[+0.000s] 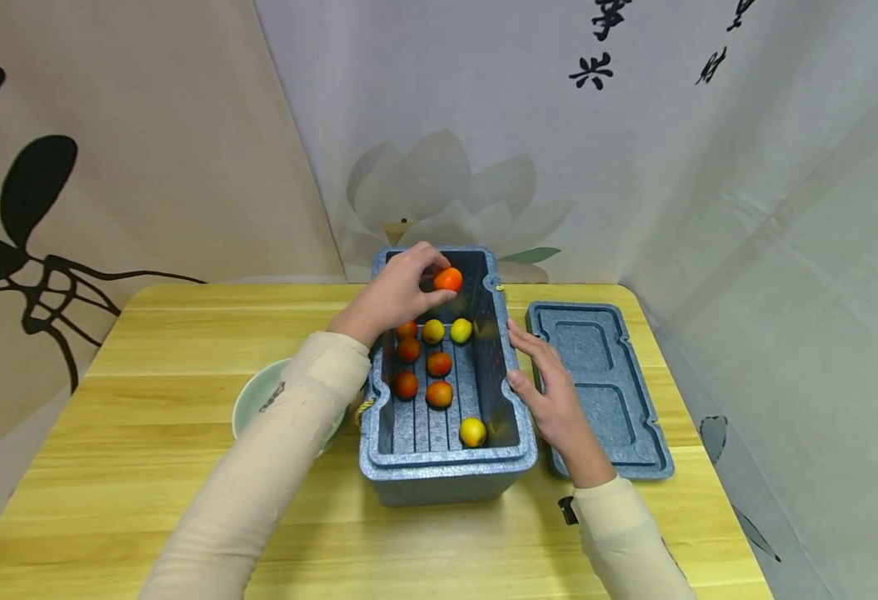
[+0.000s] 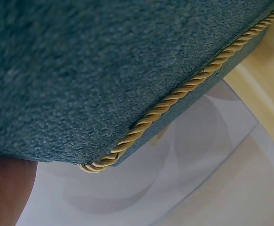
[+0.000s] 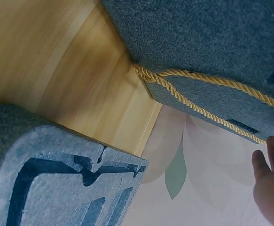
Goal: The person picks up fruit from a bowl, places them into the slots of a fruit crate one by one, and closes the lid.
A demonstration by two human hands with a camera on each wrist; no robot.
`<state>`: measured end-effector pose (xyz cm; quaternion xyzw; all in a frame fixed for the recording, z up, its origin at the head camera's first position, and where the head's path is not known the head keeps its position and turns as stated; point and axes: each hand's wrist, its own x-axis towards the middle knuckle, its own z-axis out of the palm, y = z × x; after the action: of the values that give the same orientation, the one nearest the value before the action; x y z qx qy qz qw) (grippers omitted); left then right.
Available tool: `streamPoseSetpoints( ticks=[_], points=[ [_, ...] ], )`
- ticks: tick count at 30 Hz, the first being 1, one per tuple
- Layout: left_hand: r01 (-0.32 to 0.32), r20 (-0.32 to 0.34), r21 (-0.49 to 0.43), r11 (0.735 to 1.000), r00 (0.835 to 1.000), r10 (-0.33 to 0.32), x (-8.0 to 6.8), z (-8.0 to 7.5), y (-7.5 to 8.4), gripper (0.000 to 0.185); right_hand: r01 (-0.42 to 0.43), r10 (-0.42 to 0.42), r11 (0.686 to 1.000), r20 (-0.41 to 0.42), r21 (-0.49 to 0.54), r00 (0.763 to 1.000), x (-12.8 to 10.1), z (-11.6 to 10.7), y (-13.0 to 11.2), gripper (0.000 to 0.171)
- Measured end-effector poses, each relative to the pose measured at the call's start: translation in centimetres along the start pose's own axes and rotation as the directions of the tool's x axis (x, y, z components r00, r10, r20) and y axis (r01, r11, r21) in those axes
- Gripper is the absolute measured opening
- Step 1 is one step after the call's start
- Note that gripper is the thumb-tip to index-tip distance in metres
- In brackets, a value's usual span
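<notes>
A wooden table (image 1: pixel 184 333) stands against the backdrop (image 1: pixel 439 192) printed with a pale lotus. On it, left of the table's middle, sits a pale green bowl (image 1: pixel 255 400). A grey foam lid (image 1: pixel 596 387) lies toward its right edge.

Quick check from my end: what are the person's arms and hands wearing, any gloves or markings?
Both hands, the left hand and the right hand, are bare, no gloves. Both arms wear long cream-beige fabric sleeves. A small dark mark shows on the left sleeve, and a small black tab sits at the right cuff.
</notes>
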<state>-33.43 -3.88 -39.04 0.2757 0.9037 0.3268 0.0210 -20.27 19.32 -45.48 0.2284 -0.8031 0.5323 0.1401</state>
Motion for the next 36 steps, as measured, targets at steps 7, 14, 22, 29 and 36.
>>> streamPoseSetpoints(
  ticks=[7,14,22,29,36],
  points=[
    [0.006,0.003,0.011,1.0,1.0,-0.006,0.1,0.0,-0.2,0.038,-0.005,0.005,1.0,0.003,-0.001,1.0,0.0,0.0,0.0,0.046],
    [0.002,0.012,0.022,1.0,1.0,-0.002,0.2,0.0,-0.6,0.042,-0.001,0.001,1.0,0.003,-0.005,1.0,0.0,0.1,0.1,0.047],
    [-0.003,0.019,-0.014,1.0,1.0,0.004,0.1,0.1,-0.9,0.043,0.002,-0.002,1.0,0.001,-0.003,1.0,0.0,0.0,0.1,0.047],
    [0.005,-0.015,0.01,1.0,1.0,-0.004,0.0,0.1,-1.1,0.039,-0.001,0.001,1.0,0.001,0.006,1.0,0.0,0.1,0.2,0.047],
    [-0.009,-0.043,-0.04,0.999,0.999,0.007,-0.2,0.2,-1.3,0.035,-0.006,0.006,1.0,0.006,0.012,1.0,0.1,0.1,0.1,0.046]
  ],
)
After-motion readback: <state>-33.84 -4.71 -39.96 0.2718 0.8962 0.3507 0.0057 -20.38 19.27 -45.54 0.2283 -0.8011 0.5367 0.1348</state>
